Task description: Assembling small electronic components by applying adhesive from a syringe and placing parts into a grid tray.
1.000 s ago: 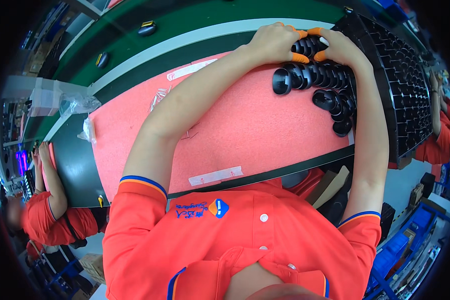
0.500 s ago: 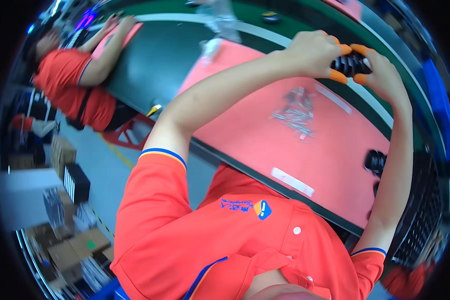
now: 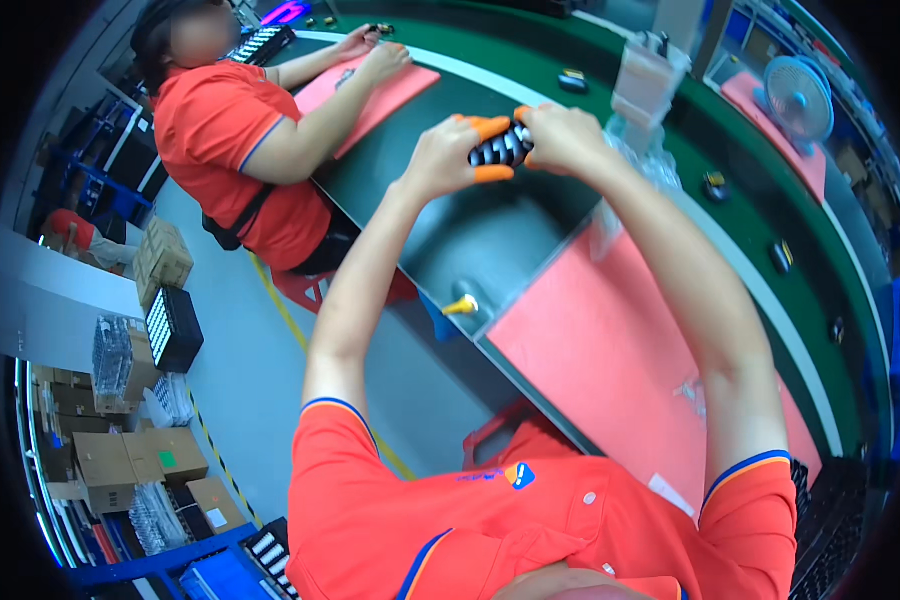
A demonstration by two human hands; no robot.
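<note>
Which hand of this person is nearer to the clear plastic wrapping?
The right. In the picture, the right hand is just left of the clear plastic wrapping; the left hand is farther left, across the held black parts.

1. Finger covers (image 3: pixel 492 174) are showing bright orange;
2. the small parts (image 3: pixel 498 149) are gleaming black;
3. the near shirt (image 3: pixel 370 510) is showing red, with blue-and-orange cuff bands;
4. the near mat (image 3: pixel 610 345) is looking pink;
5. the tabletop (image 3: pixel 440 240) is appearing dark green;
6. the floor tape (image 3: pixel 210 440) is displaying black-and-yellow stripes
</note>
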